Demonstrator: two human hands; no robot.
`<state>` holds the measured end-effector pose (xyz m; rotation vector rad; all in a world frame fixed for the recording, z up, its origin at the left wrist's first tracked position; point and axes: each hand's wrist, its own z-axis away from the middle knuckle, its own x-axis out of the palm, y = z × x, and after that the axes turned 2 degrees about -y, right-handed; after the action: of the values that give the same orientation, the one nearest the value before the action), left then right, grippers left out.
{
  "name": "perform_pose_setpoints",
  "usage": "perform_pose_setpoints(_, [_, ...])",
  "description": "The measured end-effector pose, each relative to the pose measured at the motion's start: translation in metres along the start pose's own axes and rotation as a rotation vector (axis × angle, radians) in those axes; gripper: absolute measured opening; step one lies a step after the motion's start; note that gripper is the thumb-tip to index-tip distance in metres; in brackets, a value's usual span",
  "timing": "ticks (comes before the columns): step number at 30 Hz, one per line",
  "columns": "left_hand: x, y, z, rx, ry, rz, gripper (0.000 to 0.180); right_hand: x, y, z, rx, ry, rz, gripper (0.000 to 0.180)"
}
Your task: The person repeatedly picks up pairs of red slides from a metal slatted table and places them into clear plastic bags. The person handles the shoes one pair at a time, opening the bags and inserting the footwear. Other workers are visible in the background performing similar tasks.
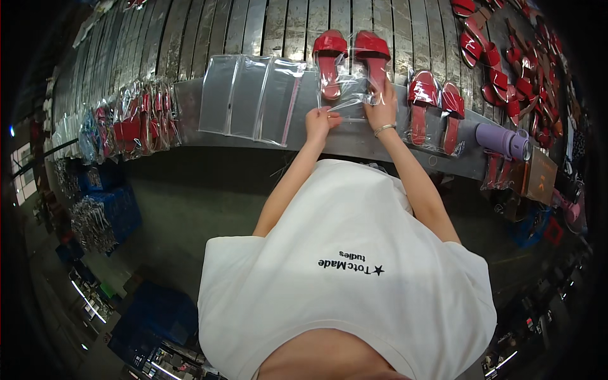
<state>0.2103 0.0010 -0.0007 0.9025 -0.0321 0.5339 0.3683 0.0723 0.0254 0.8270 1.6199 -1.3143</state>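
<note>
Hands meet at upper centre of the frame, where we work a clear plastic bag [348, 95] over a pair of red sandals [350, 60] lying on the grey counter [354, 136]. Our left hand [321, 120] pinches the bag's near edge, fingers closed on the film. Our right hand [382, 106], a bracelet at its wrist, grips the bag's right side beside the right sandal. Left of them lies a row of empty clear bags [250, 98]. Right of them sits a bagged pair of red sandals [436, 107], then a purple bottle [503, 140]. More bagged pairs [136, 120] lie at far left.
</note>
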Motion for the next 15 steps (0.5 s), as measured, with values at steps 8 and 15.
perform_pose_setpoints(8, [-0.019,0.016,0.035,0.008,-0.069,-0.231,0.031,0.001,-0.061,0.024,-0.513,-0.519,-0.171,0.018])
perform_pose_setpoints(15, [-0.060,0.029,0.065,0.083,-0.025,-0.208,0.032,-0.095,0.210,0.207,-0.032,-1.526,0.528,0.040])
